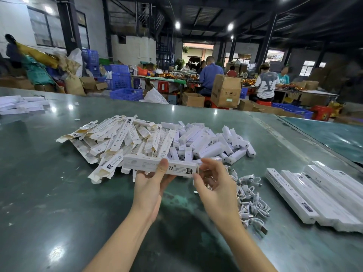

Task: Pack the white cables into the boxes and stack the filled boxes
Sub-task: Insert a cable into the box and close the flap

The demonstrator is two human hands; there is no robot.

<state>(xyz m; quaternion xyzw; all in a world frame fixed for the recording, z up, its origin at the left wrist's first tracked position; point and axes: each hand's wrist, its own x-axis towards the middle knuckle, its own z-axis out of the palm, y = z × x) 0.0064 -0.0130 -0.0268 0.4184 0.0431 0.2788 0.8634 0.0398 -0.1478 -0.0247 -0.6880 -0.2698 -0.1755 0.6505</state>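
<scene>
One long white carton (pixel 160 166) is held level above the green surface (pixel 59 203), gripped at mid-length by the left hand (pixel 151 183) with its thumb across the printed face. The right hand (pixel 214 185) is set at the carton's right end, its fingers (pixel 198 178) curled against the flap; whether the flap is pinched cannot be told. The end flap is best tucked squarely while the body is kept steady. Coiled white cables (pixel 249 197) lie just right of the hands, filled boxes (pixel 314 193) are laid side by side further right, and flat unfolded cartons (pixel 117 140) are heaped beyond.
</scene>
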